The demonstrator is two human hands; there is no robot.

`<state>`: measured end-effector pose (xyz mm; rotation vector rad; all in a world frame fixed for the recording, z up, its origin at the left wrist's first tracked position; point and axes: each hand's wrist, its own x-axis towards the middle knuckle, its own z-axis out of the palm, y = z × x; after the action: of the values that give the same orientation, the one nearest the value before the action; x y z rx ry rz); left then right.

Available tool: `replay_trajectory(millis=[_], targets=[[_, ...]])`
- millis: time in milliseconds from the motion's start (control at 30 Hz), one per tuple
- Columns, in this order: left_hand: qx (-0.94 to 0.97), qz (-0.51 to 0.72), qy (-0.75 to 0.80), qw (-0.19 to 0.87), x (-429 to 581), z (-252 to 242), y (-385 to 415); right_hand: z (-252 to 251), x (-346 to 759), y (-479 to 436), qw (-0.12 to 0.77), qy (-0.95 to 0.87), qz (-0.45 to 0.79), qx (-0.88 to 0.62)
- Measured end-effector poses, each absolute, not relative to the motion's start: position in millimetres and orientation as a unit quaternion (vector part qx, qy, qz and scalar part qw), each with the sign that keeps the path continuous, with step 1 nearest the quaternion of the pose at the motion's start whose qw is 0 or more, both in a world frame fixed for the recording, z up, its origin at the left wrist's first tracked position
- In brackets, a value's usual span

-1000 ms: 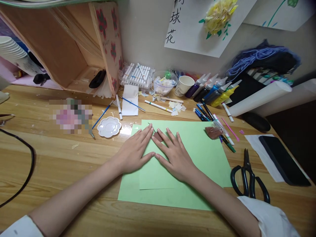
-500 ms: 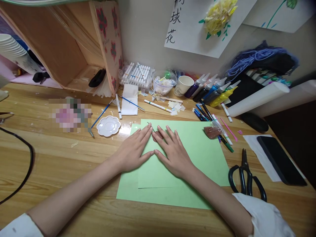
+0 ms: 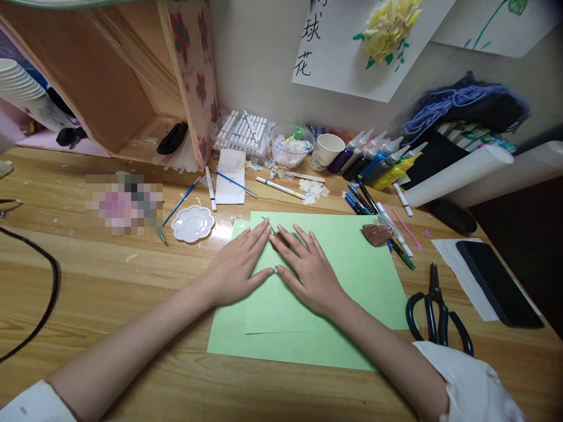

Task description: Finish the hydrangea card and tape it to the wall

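My left hand [image 3: 240, 266] lies flat on the green paper [image 3: 369, 281], its fingers stretched out toward the wall. Beside it rests my right hand [image 3: 311, 269], palm down with fingers spread. The two thumb tips nearly meet. A thin dark line [image 3: 272, 228] shows between the fingertips of both hands; I cannot tell whether it is drawn or a thin object. Whatever lies beneath my right fingers is hidden. Two green sheets overlap here, and a brown lump in clear plastic wrap [image 3: 376, 233] sits on their upper right part.
Left of the paper are a white flower-shaped palette [image 3: 192, 224] and a blue brush [image 3: 181, 203]. Black-handled scissors [image 3: 433, 308] and a phone [image 3: 499, 284] lie to the right. Markers [image 3: 244, 132], a paper cup [image 3: 326, 152] and paint bottles [image 3: 378, 164] line the wall.
My right fingers have shifted slightly left, covering a small flat brown piece that showed under them before. My left hand stays almost where it was.
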<state>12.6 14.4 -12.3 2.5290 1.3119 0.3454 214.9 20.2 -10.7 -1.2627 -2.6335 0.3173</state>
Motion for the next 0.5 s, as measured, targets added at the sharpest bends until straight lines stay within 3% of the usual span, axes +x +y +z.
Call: replay_trajectory(millis=[500], targets=[[0.867, 0.112, 0.462, 0.146, 13.0, -6.5, 14.9, -11.6, 216.9, 17.8, 0.183, -0.866, 0.186, -0.427]])
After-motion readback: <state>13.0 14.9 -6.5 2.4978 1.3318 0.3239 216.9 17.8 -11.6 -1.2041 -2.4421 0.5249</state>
